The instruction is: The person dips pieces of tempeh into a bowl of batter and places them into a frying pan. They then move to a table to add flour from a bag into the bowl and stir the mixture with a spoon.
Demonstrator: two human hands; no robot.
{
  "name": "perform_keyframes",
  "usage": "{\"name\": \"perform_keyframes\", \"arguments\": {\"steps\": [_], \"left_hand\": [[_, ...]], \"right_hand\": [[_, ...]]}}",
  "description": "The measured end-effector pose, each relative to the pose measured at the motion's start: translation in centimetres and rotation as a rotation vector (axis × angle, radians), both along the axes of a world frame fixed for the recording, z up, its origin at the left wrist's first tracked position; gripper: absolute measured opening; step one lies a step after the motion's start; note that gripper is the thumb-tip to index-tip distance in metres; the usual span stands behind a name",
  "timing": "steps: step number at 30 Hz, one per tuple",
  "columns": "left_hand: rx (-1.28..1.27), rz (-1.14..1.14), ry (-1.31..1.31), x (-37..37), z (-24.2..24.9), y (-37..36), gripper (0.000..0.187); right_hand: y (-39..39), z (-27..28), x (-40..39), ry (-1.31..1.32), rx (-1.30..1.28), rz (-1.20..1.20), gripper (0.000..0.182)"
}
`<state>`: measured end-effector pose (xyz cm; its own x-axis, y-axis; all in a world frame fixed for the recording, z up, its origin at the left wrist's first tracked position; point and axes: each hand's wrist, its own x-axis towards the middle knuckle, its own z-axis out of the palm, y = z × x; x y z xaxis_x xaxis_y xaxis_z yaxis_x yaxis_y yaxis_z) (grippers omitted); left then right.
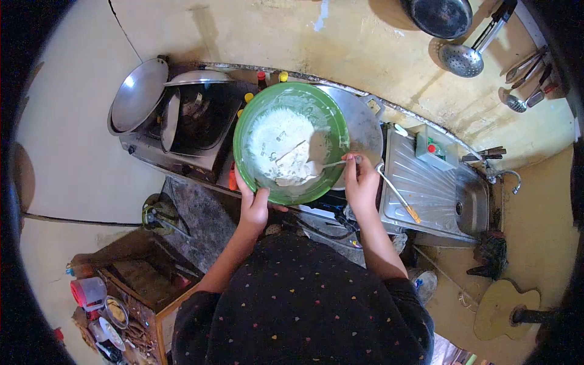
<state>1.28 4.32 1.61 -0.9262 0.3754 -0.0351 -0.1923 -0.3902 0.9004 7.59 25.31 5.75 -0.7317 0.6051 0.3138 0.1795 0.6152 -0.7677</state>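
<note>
A green bowl point(337, 131) is held up over the counter, tilted so its inside shows. White powder point(277, 131) covers much of its bottom, with a paler lump point(293, 164) on the lower side. My left hand point(254, 204) grips the bowl's lower left rim, thumb on the near side. Between the closed fingers of my right hand point(360, 173) is the handle of a metal spoon point(331, 164), which reaches over the right rim. The spoon's head is at the lump, partly hidden by white powder.
Behind the bowl is a large round metal lid or pot point(365, 131). A stove point(201, 131) with a wok point(140, 94) stands left. Right are a sink point(471, 207), a long utensil point(398, 193) and a clear container point(447, 155). Bottles point(261, 80) stand behind; pans and ladles point(462, 59) hang above.
</note>
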Motion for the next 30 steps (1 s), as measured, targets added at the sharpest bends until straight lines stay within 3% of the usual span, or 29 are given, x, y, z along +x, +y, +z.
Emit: {"name": "perform_keyframes", "arguments": {"steps": [5, 9, 18, 24, 30], "left_hand": [[0.013, 0.0, 0.059, 0.5, 0.5, 0.8, 0.081], [0.035, -0.026, 0.063, 0.4, 0.1, 0.8, 0.08], [-0.005, -0.02, -0.019, 0.0, 0.4, 1.0, 0.077], [-0.04, 0.02, -0.038, -0.2, 0.6, 0.6, 0.076], [-0.036, 0.04, -0.028, -0.8, -0.1, 0.2, 0.074]], "right_hand": [[-1.1, -2.3, -0.1, 0.066, -0.501, 0.032, 0.02], [-1.6, -3.0, 0.0, 0.067, -0.755, 0.06, 0.021], [-1.7, -1.7, 0.4, 0.211, -0.688, 0.159, 0.018], [-1.4, -1.7, 1.1, 0.167, -0.355, 0.184, 0.019], [-0.7, -0.7, 1.3, 0.072, -0.42, 0.177, 0.018]]}}
